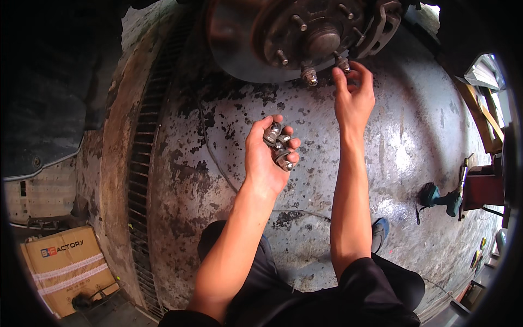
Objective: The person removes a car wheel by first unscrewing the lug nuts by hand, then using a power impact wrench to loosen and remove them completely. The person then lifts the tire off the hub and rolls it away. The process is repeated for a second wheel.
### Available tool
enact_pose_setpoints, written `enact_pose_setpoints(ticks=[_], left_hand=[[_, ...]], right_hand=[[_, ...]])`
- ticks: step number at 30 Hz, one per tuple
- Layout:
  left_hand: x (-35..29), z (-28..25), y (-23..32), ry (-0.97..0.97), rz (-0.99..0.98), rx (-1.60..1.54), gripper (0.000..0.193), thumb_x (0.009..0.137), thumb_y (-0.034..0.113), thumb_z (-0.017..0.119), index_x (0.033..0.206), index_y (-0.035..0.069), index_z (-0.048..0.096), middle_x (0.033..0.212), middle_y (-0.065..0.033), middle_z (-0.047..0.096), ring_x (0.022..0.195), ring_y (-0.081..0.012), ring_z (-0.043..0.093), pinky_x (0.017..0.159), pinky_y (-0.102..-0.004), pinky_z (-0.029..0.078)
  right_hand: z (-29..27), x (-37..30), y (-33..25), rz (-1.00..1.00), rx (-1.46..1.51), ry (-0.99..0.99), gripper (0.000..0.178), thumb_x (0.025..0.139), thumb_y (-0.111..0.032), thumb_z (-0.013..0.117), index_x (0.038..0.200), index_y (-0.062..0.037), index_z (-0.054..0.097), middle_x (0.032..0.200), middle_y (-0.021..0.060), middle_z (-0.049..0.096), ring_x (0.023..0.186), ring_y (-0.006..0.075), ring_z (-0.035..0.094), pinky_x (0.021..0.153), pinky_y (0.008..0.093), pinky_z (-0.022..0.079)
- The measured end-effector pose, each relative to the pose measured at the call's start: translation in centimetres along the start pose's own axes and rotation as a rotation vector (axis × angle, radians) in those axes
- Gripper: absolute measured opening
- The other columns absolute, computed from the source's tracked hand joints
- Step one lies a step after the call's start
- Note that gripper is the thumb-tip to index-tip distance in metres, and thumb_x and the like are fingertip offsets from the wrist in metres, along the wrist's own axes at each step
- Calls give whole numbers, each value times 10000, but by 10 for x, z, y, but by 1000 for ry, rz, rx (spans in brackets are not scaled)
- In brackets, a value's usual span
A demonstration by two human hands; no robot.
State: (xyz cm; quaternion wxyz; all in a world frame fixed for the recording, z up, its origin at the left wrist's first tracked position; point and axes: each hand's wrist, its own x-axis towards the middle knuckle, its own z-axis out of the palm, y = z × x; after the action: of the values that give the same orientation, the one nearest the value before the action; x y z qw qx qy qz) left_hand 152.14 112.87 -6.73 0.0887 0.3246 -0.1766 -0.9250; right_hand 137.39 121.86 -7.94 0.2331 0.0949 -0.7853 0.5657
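Note:
At the top of the view is a brake disc (pixel 231 52) with a wheel hub (pixel 322 39) and bare threaded studs (pixel 299 22) sticking out of it. My right hand (pixel 355 103) reaches up to the hub, thumb and fingers pinched on a lug nut (pixel 342 64) that sits on a lower stud. Just left of it, another lug nut (pixel 309 76) is on its own stud, untouched. Lower down, my left hand (pixel 262 161) is palm up with fingers curled round several loose lug nuts (pixel 282 158), shiny metal with domed ends.
A brake caliper (pixel 379 30) sits right of the hub. On the right, a teal cordless power tool (pixel 449 203) is beside a dark red box-like object (pixel 482 188). A floor grate (pixel 143 180) and a cardboard box (pixel 71 267) are on the left. A thin cable (pixel 210 144) crosses the stained floor.

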Motion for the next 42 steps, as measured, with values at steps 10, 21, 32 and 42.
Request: enact_pose_setpoints(ticks=[10, 21, 32, 42], left_hand=[[2, -2, 1, -24, 17, 62, 224, 905, 341, 442, 919, 137, 535, 789, -22, 538, 666, -147, 511, 463, -243, 369], [-6, 6, 5, 13, 86, 129, 318, 936, 444, 391, 938, 149, 511, 756, -2, 507, 607, -117, 477, 456, -260, 337], [-10, 3, 11, 63, 76, 110, 219, 925, 338, 429, 988, 139, 497, 768, -6, 502, 592, -128, 474, 455, -258, 334], [-9, 2, 15, 79, 56, 84, 187, 916, 307, 445, 985, 143, 501, 774, 0, 504, 591, -127, 476, 459, -258, 331]], right_hand=[[-25, -36, -41, 10, 417, -741, 166, 788, -156, 699, 830, -1, 659, 653, 96, 608, 539, 211, 580, 567, 313, 450], [-8, -53, -58, 59, 526, -396, 220, 702, 79, 688, 878, 29, 567, 938, 90, 619, 740, 135, 635, 615, 252, 555], [36, -54, -64, -20, 450, 25, 166, 716, 54, 685, 806, 42, 546, 867, 103, 591, 748, 161, 641, 648, 255, 566], [31, -51, -68, -183, 266, -33, 171, 688, 67, 678, 789, 28, 545, 802, 82, 572, 687, 181, 633, 584, 267, 527]])
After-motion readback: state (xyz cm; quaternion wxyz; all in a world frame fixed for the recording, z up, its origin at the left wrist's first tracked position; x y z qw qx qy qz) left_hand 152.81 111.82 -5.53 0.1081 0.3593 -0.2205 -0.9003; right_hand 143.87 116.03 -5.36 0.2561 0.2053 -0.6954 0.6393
